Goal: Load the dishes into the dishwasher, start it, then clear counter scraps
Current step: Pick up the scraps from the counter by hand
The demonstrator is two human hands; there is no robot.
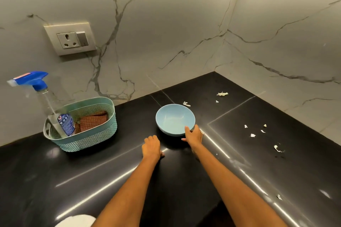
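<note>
The black stone counter [184,180] is shiny and smooth. The light blue round bowl [174,119] looks smooth, and the teal plastic woven-look basket [88,134] bumpy.

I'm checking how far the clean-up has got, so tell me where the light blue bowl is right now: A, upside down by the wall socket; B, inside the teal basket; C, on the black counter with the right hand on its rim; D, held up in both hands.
C: the bowl sits upright on the counter, right hand on its near rim.
</note>
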